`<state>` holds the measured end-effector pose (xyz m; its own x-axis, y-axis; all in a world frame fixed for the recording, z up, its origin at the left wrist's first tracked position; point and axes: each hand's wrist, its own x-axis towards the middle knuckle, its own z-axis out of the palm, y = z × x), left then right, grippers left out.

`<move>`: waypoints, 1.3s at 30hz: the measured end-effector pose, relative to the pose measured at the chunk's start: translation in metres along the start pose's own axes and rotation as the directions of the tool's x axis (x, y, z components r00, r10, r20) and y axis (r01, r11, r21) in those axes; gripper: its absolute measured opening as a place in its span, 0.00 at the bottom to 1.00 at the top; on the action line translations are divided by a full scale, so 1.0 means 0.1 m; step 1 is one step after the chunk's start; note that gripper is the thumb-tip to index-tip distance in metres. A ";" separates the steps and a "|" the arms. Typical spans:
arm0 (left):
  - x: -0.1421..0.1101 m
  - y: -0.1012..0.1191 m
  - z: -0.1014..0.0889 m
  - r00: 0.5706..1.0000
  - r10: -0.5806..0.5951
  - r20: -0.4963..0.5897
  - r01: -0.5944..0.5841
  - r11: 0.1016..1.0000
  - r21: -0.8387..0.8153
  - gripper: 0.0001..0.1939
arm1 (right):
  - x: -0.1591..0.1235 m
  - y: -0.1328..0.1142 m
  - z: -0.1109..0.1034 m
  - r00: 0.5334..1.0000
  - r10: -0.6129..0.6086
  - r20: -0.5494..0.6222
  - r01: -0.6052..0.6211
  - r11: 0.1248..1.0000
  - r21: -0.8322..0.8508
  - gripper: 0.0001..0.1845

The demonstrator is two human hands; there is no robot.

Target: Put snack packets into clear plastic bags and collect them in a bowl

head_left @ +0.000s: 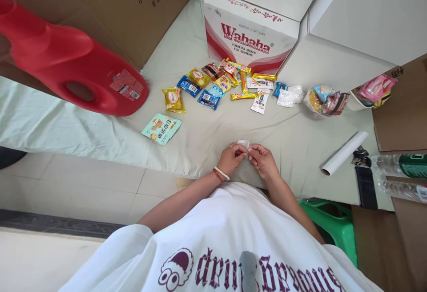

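Observation:
Close to my body at the table's front edge, my left hand [231, 159] and my right hand [263, 160] meet fingertip to fingertip. Both pinch a small crumpled piece of whitish clear plastic [243, 143], partly hidden by the fingers; it looks like a thin bag. Beyond the hands lies a loose spread of wrapped snacks, among them a yellow stick packet [244, 96], a white packet [260, 101] and a blue packet [208, 99]. A mint-green pouch [162, 129] lies to the left. Another crumpled white plastic bag [290, 96] rests right of the snacks.
A red jug [96, 74] stands at the left. At the back is a Wahaha carton [247, 38]. On the right are a tub of snacks [313, 105], a second tub [358, 100], a white roll [345, 153], a black phone [366, 188] and plastic bottles [387, 166].

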<state>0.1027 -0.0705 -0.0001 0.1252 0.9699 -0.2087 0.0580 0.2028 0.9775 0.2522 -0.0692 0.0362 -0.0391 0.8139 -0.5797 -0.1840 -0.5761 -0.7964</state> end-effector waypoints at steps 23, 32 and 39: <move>-0.12 0.22 -0.57 0.985 -0.142 0.101 0.174 0.809 -0.561 0.19 | -0.06 -0.14 -0.49 0.837 -0.547 0.030 0.429 0.620 -0.657 0.20; -0.09 0.21 -0.66 0.982 -0.185 0.037 0.175 0.818 -0.547 0.21 | 0.12 -0.19 -0.22 0.665 -0.514 0.542 0.688 0.141 -0.712 0.14; -0.05 0.19 -0.74 0.973 -0.216 -0.080 0.136 0.817 -0.560 0.22 | 0.02 -0.17 -0.18 0.716 -0.536 0.448 0.678 0.378 -0.631 0.12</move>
<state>0.0301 -0.0614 0.0220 0.0305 0.9107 -0.4120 -0.4905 0.3727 0.7877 0.2728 -0.0586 0.0455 -0.3690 0.9252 0.0892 0.5235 0.2861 -0.8025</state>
